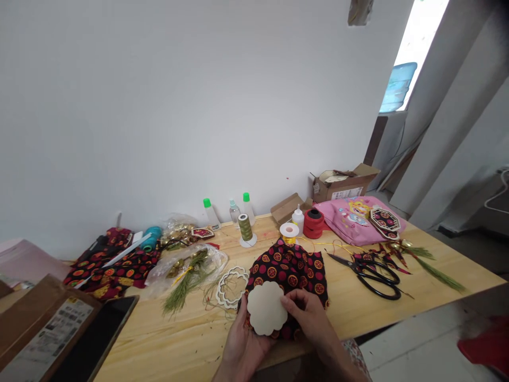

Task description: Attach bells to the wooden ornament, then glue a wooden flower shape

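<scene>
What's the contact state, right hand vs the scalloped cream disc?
Touching. The head view shows the thumb of the right hand pressed on the scalloped cream disc at its right edge, no gap; the left hand grips its left side.

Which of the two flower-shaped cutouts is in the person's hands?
The solid cream cutout, held between the left hand and right hand over the patterned fabric. The other is an open outline frame lying on the table.
</scene>
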A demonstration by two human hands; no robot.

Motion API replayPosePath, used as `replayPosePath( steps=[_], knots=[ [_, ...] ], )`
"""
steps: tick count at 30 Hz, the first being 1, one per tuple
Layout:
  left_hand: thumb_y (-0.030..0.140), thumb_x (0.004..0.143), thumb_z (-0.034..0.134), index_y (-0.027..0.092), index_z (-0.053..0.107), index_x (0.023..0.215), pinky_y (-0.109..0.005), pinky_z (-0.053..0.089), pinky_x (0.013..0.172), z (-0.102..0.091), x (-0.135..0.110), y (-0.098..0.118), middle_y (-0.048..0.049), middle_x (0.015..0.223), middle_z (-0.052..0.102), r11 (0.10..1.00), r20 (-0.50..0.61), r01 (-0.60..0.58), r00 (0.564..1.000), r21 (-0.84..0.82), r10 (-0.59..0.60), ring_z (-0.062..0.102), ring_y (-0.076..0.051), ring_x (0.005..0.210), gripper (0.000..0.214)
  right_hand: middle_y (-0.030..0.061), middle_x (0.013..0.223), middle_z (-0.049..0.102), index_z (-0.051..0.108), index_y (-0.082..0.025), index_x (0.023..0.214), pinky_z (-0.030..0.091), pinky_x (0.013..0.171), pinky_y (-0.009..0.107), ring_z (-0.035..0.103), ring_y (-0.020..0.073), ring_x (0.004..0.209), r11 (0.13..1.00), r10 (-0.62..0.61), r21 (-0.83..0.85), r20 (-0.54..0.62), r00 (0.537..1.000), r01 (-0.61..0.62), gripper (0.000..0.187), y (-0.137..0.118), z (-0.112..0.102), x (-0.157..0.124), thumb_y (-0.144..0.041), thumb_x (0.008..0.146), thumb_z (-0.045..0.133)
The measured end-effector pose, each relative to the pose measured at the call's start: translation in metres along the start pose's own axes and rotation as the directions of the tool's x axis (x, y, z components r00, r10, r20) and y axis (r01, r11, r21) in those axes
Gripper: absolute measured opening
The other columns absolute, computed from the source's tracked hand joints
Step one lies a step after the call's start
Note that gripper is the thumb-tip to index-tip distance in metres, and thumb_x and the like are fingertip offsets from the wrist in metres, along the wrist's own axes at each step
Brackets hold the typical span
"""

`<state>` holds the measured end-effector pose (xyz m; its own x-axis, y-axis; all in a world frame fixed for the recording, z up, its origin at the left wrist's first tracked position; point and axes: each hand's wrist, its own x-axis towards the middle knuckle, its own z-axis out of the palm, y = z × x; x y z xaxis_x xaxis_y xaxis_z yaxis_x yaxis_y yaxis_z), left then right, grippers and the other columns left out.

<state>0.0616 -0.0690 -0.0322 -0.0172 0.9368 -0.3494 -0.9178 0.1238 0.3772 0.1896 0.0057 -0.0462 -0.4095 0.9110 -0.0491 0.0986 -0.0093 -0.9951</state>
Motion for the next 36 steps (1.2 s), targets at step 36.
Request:
replayPosePath(
  steps=[36],
  knots=[
    [0.031,0.078,0.049,0.016,0.058,0.096,-0.03,0.046,0.058,0.004,0.0,-0.006,-0.0086,0.087,0.066,0.993,-0.088,-0.041,0.995,0.112,0.051,0.06,-0.02,0.071,0.025,0.0038,0.075,0.058,0.052,-0.016,0.081,0.047,0.06,0.027,0.057,0.0174,0.069,0.979,0.0,0.201,-0.074,0.997,0.015,0.023,0.002,-0.001,-0.005,-0.03,0.064,0.061]
  ],
)
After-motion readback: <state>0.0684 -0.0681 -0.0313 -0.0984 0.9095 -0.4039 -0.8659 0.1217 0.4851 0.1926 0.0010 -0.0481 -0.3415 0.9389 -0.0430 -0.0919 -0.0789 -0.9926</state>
